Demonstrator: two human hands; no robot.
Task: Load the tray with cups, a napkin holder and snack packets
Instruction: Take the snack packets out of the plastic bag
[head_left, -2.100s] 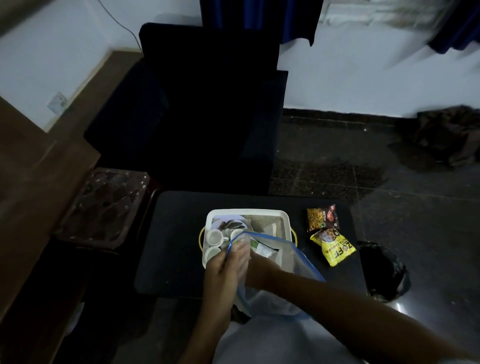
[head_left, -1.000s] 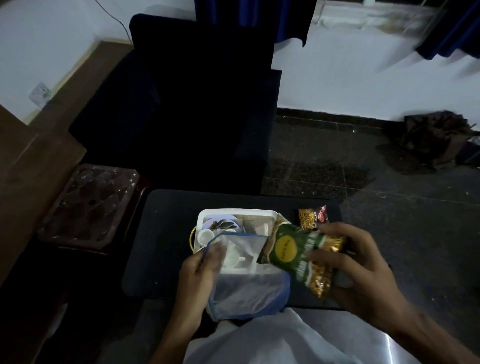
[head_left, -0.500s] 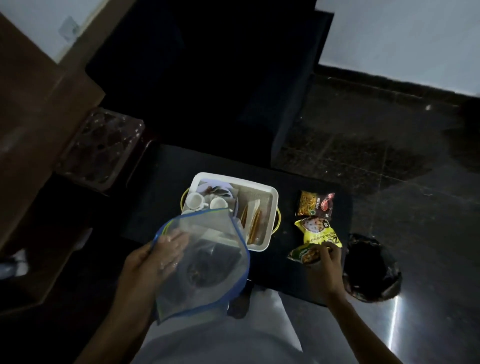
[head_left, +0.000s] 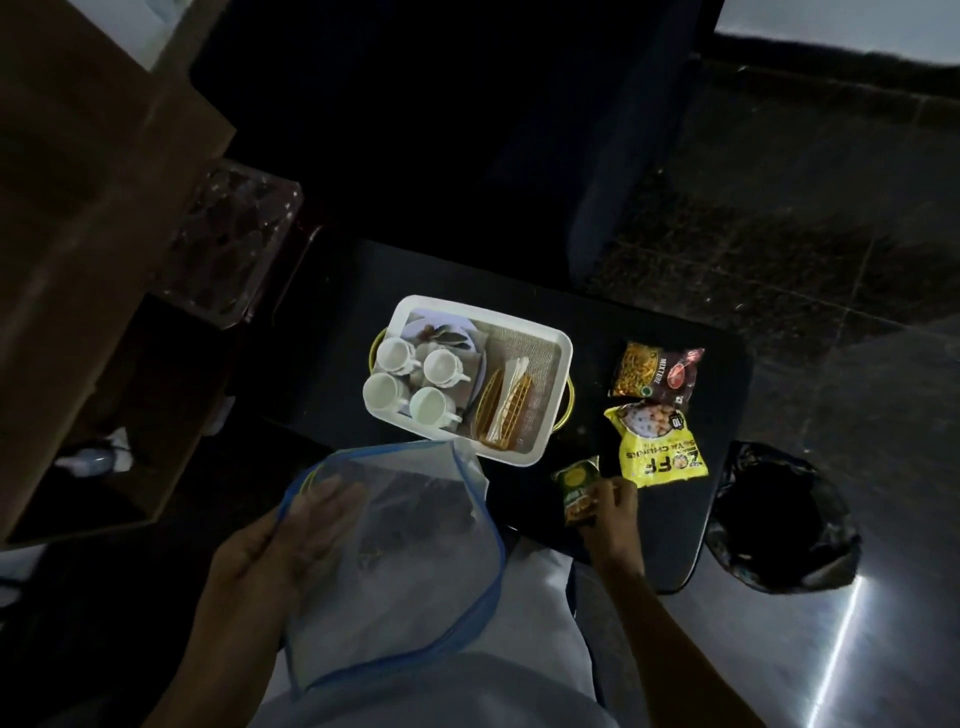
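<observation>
A white tray (head_left: 558, 345) stands on the small dark table (head_left: 332, 364). Several white cups (head_left: 435, 368) fill its left half, and a golden wire napkin holder (head_left: 505, 408) with napkins lies in its right half. On the table right of the tray lie a dark mixture packet (head_left: 655, 373) and a yellow snack packet (head_left: 655, 448). My right hand (head_left: 613, 514) grips a green snack packet (head_left: 575, 488) at the table's near edge, just left of the yellow one. My left hand (head_left: 280, 551) holds a clear blue-rimmed plastic bag (head_left: 405, 561) over my lap.
A black bin bag (head_left: 779, 525) sits on the floor right of the table. A dark armchair (head_left: 415, 130) stands behind the table. A clear patterned stool (head_left: 228, 249) and a wooden cabinet (head_left: 78, 234) are at the left.
My right hand drew the green packet out of the bag, carried it right and lowered it to the table beside the yellow packet. The view tilted down.
</observation>
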